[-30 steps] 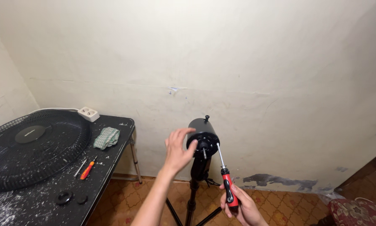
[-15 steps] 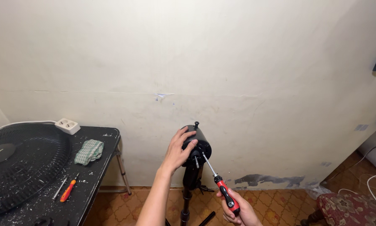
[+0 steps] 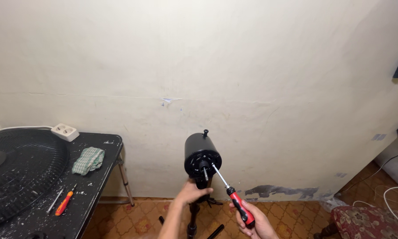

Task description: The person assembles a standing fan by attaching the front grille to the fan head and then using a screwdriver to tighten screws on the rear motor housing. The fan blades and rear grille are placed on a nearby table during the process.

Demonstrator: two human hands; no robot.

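Black cylindrical fan motor housing [image 3: 200, 152] on its stand [image 3: 193, 221], before the wall [image 3: 234, 66]. The right hand [image 3: 252, 221] is clamped around the red-and-black handle of a screwdriver [image 3: 236, 206], whose shaft runs up and left so that the tip meets the housing's front face beside the spindle. The left hand [image 3: 193, 191] grips the neck directly beneath the housing, fingers closed. At the far left, a black table [image 3: 97, 186] carries a fan grille [image 3: 22, 172], a checked cloth [image 3: 88, 160], a white socket strip [image 3: 64, 132] and a small orange screwdriver [image 3: 64, 203].

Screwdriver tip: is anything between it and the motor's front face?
Nothing visible. The screwdriver, in the right hand, already reaches the front of the motor beside the shaft. The left hand is below, under the housing.
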